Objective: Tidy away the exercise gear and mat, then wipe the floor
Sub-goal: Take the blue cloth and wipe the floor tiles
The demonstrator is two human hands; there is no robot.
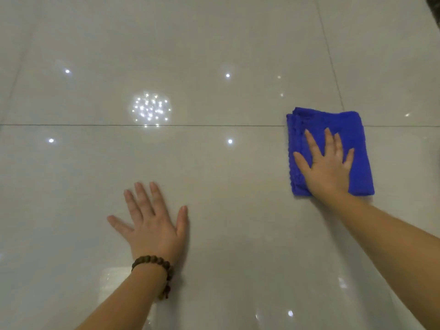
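Note:
A folded blue cloth [354, 139] lies flat on the glossy pale tiled floor [214, 175] at the right. My right hand [326, 165] presses down on the cloth's near half, palm flat and fingers spread. My left hand [152, 222] rests flat on the bare floor at the lower left, fingers spread, holding nothing; a brown bead bracelet circles its wrist. No mat or exercise gear is in view.
Dark grout lines cross the floor, one running left to right under the cloth and one slanting up at the right. Ceiling lights reflect as bright spots [151, 109] in the tiles. A dark object [434, 3] shows at the top right corner.

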